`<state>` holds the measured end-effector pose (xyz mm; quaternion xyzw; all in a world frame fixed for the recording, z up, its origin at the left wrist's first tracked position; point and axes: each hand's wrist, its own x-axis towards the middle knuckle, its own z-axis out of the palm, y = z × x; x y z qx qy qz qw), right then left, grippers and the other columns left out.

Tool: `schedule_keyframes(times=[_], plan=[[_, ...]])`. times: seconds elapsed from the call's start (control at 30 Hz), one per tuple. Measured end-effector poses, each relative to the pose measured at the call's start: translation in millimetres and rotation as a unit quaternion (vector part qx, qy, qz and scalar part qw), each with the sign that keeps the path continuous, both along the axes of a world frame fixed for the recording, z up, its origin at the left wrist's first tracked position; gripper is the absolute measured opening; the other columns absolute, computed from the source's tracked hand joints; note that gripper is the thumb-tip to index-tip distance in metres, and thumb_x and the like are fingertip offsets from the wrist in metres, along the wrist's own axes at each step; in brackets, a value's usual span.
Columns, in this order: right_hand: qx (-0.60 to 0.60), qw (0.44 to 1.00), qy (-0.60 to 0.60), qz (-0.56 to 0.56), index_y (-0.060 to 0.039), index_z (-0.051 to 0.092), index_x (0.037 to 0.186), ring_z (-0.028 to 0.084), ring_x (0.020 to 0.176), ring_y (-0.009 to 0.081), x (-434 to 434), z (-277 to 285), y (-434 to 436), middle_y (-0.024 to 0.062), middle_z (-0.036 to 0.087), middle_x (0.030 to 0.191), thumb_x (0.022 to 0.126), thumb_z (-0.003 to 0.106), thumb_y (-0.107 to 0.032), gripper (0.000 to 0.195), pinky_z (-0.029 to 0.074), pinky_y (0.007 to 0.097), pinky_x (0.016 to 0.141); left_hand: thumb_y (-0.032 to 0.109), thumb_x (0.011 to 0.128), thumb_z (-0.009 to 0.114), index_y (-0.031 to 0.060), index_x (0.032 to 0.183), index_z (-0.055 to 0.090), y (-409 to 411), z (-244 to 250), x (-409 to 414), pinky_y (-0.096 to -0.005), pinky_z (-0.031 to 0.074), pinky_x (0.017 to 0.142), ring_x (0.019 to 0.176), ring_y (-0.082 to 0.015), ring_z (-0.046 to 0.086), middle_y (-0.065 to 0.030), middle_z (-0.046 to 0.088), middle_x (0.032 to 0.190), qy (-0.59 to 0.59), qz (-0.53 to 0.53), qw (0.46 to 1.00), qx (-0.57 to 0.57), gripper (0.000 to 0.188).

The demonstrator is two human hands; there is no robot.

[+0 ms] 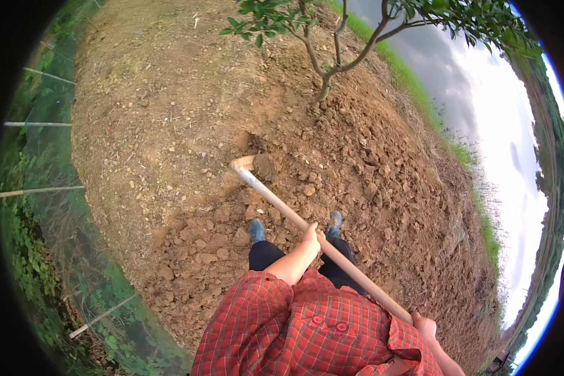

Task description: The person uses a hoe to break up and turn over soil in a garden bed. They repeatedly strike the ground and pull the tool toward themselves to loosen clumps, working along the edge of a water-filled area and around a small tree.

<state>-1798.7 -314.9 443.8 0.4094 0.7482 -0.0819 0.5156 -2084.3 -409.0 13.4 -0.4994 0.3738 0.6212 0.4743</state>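
Note:
A hoe with a long wooden handle [364,281] runs slantwise across my front, from beside my right hip to the ground ahead. My left hand [313,236] grips the handle about midway. Near the rear end, my right hand [424,325] is closed around it. The hoe's head [245,162] is down at the soil, by a small dark hollow [254,142]; its blade edge is partly hidden by dirt. Broken brown soil [366,188] spreads to the right and around my blue boots [257,231]. Paler, unbroken ground [169,113] lies to the left.
A small tree [325,87] with forked branches grows ahead, its leaves hanging over the top. Green netting [51,155] with poles [42,191] borders the left side. On the right, a grassy bank [486,230] drops to water [512,188] reflecting clouds.

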Motion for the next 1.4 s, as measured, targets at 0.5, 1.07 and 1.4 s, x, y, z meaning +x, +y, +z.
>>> schedule_keyframes(times=[0.5, 1.07, 1.4], plan=[[-0.024, 0.942, 0.331, -0.046, -0.0111, 0.053, 0.091, 0.066, 0.070, 0.0339, -64, -220, -1, 0.0132, 0.065, 0.074, 0.073, 0.074, -0.025, 0.031, 0.052, 0.0448, 0.062, 0.021, 0.083, 0.069, 0.0113, 0.079, 0.049, -6, 99, -236, -0.0357, 0.044, 0.045, 0.049, -0.0202, 0.050, -0.0055, 0.051, 0.061, 0.258, 0.016, 0.966, -0.005, 0.022], [-0.043, 0.978, 0.118, -0.169, -0.0120, 0.057, 0.093, 0.066, 0.070, 0.0340, 84, -111, 25, 0.0131, 0.066, 0.072, 0.068, 0.074, -0.030, 0.035, 0.052, 0.0466, 0.064, 0.015, 0.078, 0.063, 0.0099, 0.074, 0.047, 79, 26, -3, -0.0350, 0.042, 0.040, 0.042, -0.0217, 0.047, -0.0050, 0.046, 0.056, 0.068, -0.058, 0.996, -0.004, 0.016], [0.002, 0.950, 0.302, -0.085, -0.0114, 0.052, 0.084, 0.064, 0.068, 0.0342, 47, -198, 7, 0.0127, 0.063, 0.074, 0.068, 0.073, -0.021, 0.028, 0.051, 0.0460, 0.062, 0.015, 0.081, 0.059, 0.0114, 0.068, 0.045, 57, 57, -100, -0.0356, 0.041, 0.046, 0.046, -0.0215, 0.047, -0.0043, 0.043, 0.053, 0.142, -0.051, 0.989, 0.003, 0.020]])
